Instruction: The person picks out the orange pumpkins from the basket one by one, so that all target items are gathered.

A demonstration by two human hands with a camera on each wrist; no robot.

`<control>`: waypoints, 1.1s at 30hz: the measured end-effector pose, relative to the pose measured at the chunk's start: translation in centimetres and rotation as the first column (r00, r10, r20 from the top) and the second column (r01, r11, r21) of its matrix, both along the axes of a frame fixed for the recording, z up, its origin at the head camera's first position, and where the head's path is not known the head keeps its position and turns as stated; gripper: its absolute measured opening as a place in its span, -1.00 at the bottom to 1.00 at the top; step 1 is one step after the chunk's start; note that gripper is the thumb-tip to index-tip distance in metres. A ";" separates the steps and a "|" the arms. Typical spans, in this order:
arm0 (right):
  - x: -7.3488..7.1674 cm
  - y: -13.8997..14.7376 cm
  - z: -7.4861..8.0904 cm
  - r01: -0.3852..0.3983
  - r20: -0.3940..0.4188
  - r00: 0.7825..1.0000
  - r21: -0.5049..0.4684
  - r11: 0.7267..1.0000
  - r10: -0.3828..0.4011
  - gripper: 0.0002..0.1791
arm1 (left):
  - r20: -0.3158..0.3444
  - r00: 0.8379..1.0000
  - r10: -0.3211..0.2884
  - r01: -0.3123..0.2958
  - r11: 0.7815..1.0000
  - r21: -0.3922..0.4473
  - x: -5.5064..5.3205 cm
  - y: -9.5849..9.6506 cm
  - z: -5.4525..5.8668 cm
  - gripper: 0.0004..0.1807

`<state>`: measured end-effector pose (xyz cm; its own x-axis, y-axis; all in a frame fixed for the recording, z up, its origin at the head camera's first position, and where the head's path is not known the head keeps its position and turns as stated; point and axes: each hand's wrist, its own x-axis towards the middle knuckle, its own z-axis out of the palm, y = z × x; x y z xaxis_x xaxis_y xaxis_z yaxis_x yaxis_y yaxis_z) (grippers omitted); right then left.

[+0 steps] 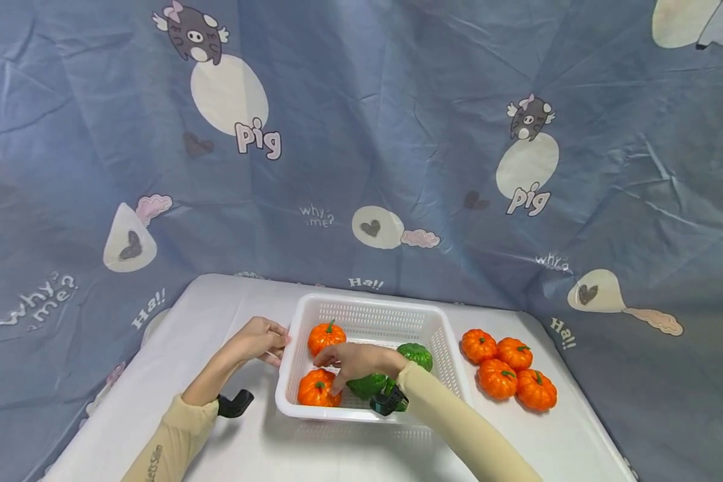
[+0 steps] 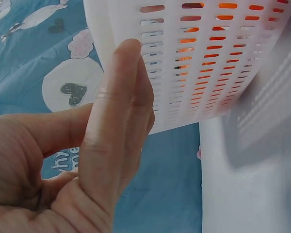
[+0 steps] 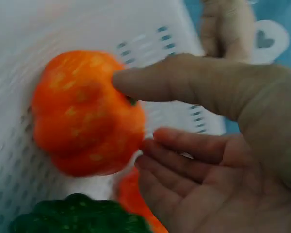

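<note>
A white perforated basket (image 1: pixel 361 301) holds two orange pumpkins at its left and several green pumpkins at its right. My left hand (image 1: pixel 260 340) is at the basket's left side, its fingers fairly straight against the outer wall in the left wrist view. Inside the basket my right hand (image 1: pixel 357 361) reaches between the back orange pumpkin (image 1: pixel 325 337) and the front orange pumpkin (image 1: pixel 316 389). In the right wrist view its thumb overlaps one orange pumpkin (image 3: pixel 82 121), with the other fingers extended beside it; firm contact cannot be told. My right arm partly hides the green pumpkins (image 1: pixel 416 355).
Several orange pumpkins (image 1: pixel 499 379) sit grouped on the white table (image 1: pixel 235 455), right of the basket. A blue printed cloth (image 1: pixel 361 134) hangs behind and around the table. A black wrist strap piece (image 1: pixel 236 404) sticks out by my left wrist.
</note>
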<state>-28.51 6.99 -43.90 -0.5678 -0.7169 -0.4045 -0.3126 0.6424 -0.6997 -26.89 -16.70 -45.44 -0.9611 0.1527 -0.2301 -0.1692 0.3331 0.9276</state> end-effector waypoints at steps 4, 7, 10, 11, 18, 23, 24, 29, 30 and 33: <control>-0.5 -0.2 -0.8 -0.036 0.048 0.998 0.033 0.999 0.035 -0.38 | 0.002 1.000 -0.001 0.001 1.000 0.011 -0.1 0.2 -0.1 -0.72; -0.6 -0.1 -1.0 -0.059 0.046 0.997 0.069 0.996 0.056 -0.35 | 0.005 1.000 -0.004 0.004 1.000 0.004 -0.1 0.3 -0.2 -0.72; -0.7 0.1 -1.0 -0.076 0.030 0.997 0.104 0.992 0.073 -0.33 | 0.007 1.000 0.004 -0.004 1.000 -0.005 -0.1 0.3 -0.1 -0.73; -0.7 0.1 -1.0 -0.076 0.020 0.997 0.114 0.991 0.074 -0.32 | 0.005 1.000 0.004 -0.004 1.000 -0.005 -0.1 0.3 0.0 -0.73; -0.2 0.4 -0.6 -0.017 -0.072 0.997 0.104 0.994 0.025 -0.31 | 0.014 1.000 0.004 -0.004 1.000 -0.009 -0.1 0.3 0.1 -0.73; 0.4 1.6 0.9 0.047 -0.168 0.985 0.063 0.997 -0.036 -0.26 | 0.015 1.000 0.009 -0.009 1.000 -0.014 -0.1 0.3 0.0 -0.73; 0.5 1.9 1.2 0.066 -0.179 0.982 0.045 0.997 -0.057 -0.23 | 0.012 1.000 0.009 -0.008 1.000 -0.016 -0.1 0.3 0.0 -0.73; 1.0 4.1 2.7 0.171 -0.177 0.967 -0.089 0.981 -0.185 -0.19 | 0.004 1.000 0.000 0.000 1.000 -0.017 -0.2 0.2 0.0 -0.73; 1.1 4.5 3.0 0.184 -0.185 0.962 -0.111 0.977 -0.202 -0.20 | 0.004 1.000 0.000 0.000 1.000 -0.016 -0.2 0.2 0.1 -0.73; 1.7 5.8 3.6 0.208 -0.224 0.944 -0.163 0.965 -0.241 -0.22 | 0.006 1.000 0.001 -0.001 1.000 -0.011 -0.2 0.1 0.1 -0.72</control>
<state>-26.79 12.76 -40.29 -0.7884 -0.5980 -0.1446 -0.3406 0.6200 -0.7069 -27.08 -16.57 -45.34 -0.9599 0.1493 -0.2372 -0.1747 0.3433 0.9229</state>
